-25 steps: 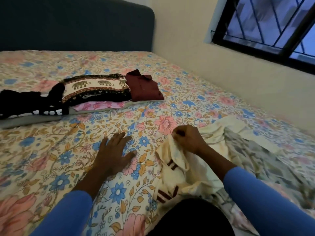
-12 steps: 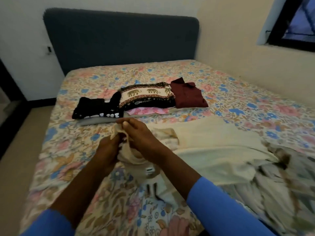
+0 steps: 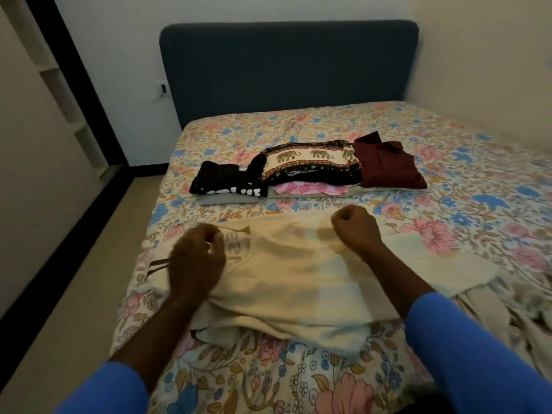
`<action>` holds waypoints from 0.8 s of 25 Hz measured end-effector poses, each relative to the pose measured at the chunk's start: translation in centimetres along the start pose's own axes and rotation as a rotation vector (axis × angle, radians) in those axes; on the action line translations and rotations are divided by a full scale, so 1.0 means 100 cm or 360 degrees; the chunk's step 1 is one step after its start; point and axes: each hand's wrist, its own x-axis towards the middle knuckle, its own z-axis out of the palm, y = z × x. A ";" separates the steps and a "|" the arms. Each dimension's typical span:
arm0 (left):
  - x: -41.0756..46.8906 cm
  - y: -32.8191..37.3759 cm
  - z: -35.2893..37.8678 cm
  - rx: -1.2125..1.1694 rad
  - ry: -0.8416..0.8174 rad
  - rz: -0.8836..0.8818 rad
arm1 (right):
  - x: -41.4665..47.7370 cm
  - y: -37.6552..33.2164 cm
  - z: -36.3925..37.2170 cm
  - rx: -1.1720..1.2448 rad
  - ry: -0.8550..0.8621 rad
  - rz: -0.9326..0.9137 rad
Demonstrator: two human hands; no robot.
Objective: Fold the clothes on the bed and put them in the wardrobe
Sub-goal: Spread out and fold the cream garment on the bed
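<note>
A cream garment (image 3: 286, 282) with brown stripes at its left end lies spread across the floral bed (image 3: 298, 383). My left hand (image 3: 195, 258) grips its upper left edge. My right hand (image 3: 357, 228) is fisted on its upper right edge. Behind it lie folded clothes: a black printed top (image 3: 227, 182) on a grey piece, an elephant-print cloth (image 3: 310, 161) over a pink one, and a maroon shirt (image 3: 388, 167).
A pale patterned cloth (image 3: 513, 312) lies crumpled at the right of the bed. A dark blue headboard (image 3: 286, 70) stands at the back. Floor runs along the bed's left side, with a pale shelved unit (image 3: 59, 85) and dark frame beyond it.
Both hands, bunched together on the cream garment, have moved apart and drawn it out flat across the bed. The view has swung left and pulled back.
</note>
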 end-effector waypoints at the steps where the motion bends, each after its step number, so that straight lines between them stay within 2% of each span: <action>1: -0.003 0.016 0.013 -0.0104 -0.0131 -0.0051 | 0.003 0.015 0.002 -0.0094 0.0000 0.0047; 4: 0.020 0.044 0.053 -0.0242 -0.0359 -0.0645 | 0.015 0.043 0.009 -0.0309 0.0020 0.0080; 6: 0.039 0.045 0.070 -0.0172 -0.0481 -0.0975 | 0.026 0.044 0.013 -0.0397 0.0162 0.0127; 8: 0.048 0.043 0.084 -0.0388 -0.0517 -0.1176 | 0.037 0.044 0.013 -0.0360 0.0338 0.0337; 10: 0.055 0.036 0.095 -0.0727 -0.0473 -0.1244 | 0.048 0.045 0.013 -0.0286 0.0352 0.0644; 11: 0.058 0.031 0.097 -0.0839 -0.0443 -0.1262 | 0.052 0.049 0.014 -0.0287 0.0319 0.0698; 14: 0.054 0.021 0.088 -0.0997 -0.0438 -0.1193 | 0.062 0.066 0.008 -0.0072 0.0316 0.0650; 16: 0.046 0.024 0.079 -0.1108 -0.0425 -0.1184 | 0.061 0.068 -0.005 0.0174 0.0448 0.0620; 17: 0.042 0.026 0.072 -0.1195 -0.0409 -0.1195 | 0.058 0.063 -0.011 0.0168 0.0539 0.0583; 20: 0.039 0.041 0.039 -0.1417 -0.0310 -0.1102 | 0.042 0.033 -0.033 -0.0183 0.0802 0.0353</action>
